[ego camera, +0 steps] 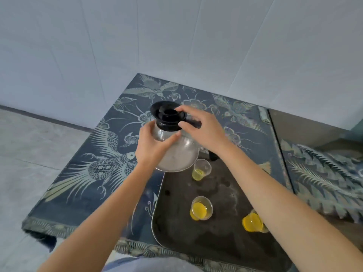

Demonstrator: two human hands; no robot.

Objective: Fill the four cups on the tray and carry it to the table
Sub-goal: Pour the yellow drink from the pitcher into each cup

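Note:
A steel jug [177, 154] with a black lid [167, 113] stands at the far left corner of the dark tray [176, 228]. My left hand [152, 143] grips the jug's neck. My right hand [202, 127] holds the lid's rim and covers the black handle. Three clear plastic cups with yellow liquid show on the tray: one [201, 169] just in front of the jug, one [201, 208] in the middle, one [253, 222] partly hidden behind my right forearm. I see no fourth cup.
The tray lies on a low table covered by a dark blue cloth [94, 173] with bird patterns. A white wall stands close behind. Grey floor [29, 154] is to the left. Another cloth-covered surface [324, 173] adjoins on the right.

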